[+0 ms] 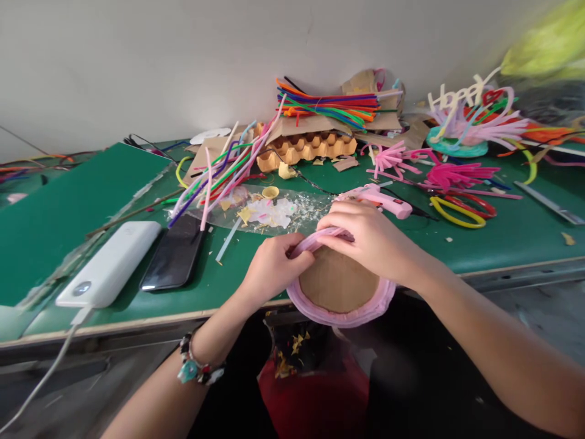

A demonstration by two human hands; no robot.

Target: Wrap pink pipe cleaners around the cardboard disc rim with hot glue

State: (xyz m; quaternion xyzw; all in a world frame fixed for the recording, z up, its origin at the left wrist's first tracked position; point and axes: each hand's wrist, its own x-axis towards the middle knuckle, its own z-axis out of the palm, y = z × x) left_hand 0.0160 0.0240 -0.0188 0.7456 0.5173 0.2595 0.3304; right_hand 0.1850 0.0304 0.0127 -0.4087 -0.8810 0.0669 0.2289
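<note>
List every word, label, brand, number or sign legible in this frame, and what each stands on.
"Happy": white letters on the turquoise-based pipe-cleaner piece at right; its "a" looks like an "o".
White power bank: any marks on its round display are too small to read.
Pink-rimmed cardboard disc: no text visible.

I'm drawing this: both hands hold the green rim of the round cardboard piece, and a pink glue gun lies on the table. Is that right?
Not quite: the rim is pale pink, not green, as the head view shows. The left hand and right hand do hold it, and a pink glue gun does lie on the table.
</note>
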